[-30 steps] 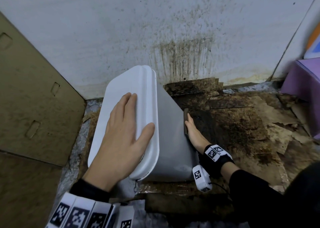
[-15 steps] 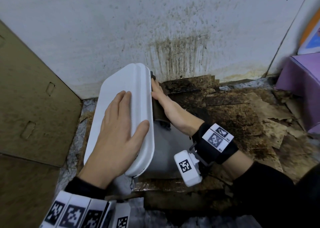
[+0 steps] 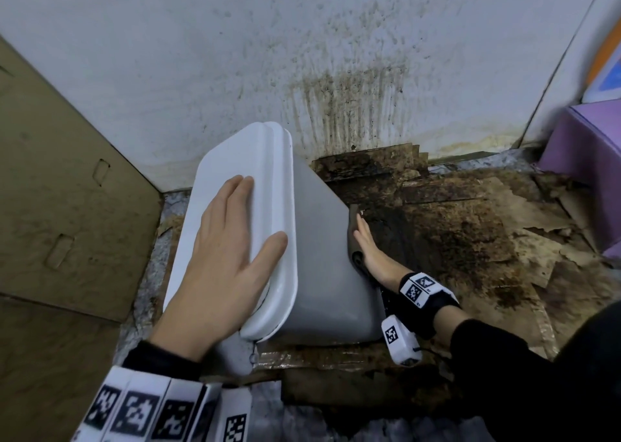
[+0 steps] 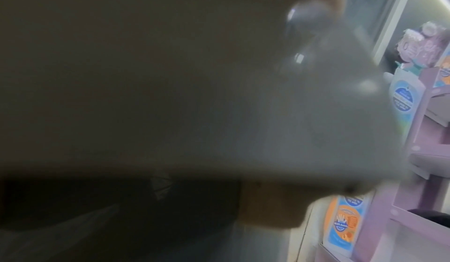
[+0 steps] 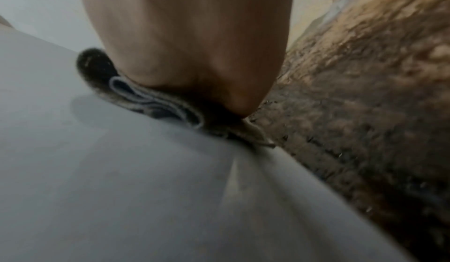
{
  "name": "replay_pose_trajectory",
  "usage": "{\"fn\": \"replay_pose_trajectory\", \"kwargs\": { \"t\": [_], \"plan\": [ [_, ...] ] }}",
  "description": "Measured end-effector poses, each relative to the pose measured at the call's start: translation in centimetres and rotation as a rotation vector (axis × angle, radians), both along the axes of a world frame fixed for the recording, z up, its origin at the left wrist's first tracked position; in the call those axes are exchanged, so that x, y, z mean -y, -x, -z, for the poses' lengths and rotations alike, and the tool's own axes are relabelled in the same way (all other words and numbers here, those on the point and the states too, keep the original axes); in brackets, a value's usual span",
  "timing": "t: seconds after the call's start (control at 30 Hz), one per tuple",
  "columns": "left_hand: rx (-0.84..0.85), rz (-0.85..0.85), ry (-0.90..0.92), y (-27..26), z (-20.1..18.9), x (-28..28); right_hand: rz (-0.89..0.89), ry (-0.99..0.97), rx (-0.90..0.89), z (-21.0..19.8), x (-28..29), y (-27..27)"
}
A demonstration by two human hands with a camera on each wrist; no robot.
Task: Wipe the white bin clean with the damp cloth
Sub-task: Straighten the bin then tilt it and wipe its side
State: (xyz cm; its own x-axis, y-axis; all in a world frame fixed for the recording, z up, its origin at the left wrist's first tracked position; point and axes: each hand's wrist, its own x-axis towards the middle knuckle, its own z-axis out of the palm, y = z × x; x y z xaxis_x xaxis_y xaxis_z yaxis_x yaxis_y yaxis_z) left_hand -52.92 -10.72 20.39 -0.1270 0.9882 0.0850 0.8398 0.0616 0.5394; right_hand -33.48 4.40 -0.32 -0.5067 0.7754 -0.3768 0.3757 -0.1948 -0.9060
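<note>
The white bin (image 3: 319, 257) stands on the floor by the wall, its lid (image 3: 235, 159) closed. My left hand (image 3: 228, 240) lies flat on the lid, fingers straight and thumb over the lid's right edge. Low on the bin's right side, my right hand (image 3: 364, 240) presses a dark folded cloth (image 3: 353, 236) against the wall of the bin with straight fingers. The right wrist view shows the palm (image 5: 190, 44) on the cloth (image 5: 146, 96) against the bin (image 5: 121, 189). The left wrist view is mostly a blur of the bin (image 4: 170, 73).
The wall (image 3: 353, 99) behind the bin is streaked with brown stains. Wet, dirty cardboard (image 3: 470, 233) covers the floor to the right. A cardboard sheet (image 3: 67, 206) leans at the left. A purple shelf unit (image 3: 584, 139) stands at the far right, with bottles (image 4: 401, 95) on it.
My right hand has slid the cloth down the bin's right side, from just under the lid to low near the floor. The left hand stays on the lid.
</note>
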Motion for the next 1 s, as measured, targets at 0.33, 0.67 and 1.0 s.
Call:
{"fn": "replay_pose_trajectory", "kwargs": {
  "t": [0.33, 0.67, 1.0],
  "plan": [
    [-0.015, -0.014, 0.008, -0.2, 0.0, -0.3, 0.093, -0.05, -0.001, -3.9, 1.4, 2.9],
    [-0.023, -0.016, -0.008, -0.2, 0.2, -0.3, 0.036, -0.311, -0.294, -11.8, 7.7, 5.7],
    [0.003, -0.018, -0.008, 0.3, 0.4, -0.1, 0.147, -0.344, -0.122, -1.2, 9.5, 0.6]
  ]
}}
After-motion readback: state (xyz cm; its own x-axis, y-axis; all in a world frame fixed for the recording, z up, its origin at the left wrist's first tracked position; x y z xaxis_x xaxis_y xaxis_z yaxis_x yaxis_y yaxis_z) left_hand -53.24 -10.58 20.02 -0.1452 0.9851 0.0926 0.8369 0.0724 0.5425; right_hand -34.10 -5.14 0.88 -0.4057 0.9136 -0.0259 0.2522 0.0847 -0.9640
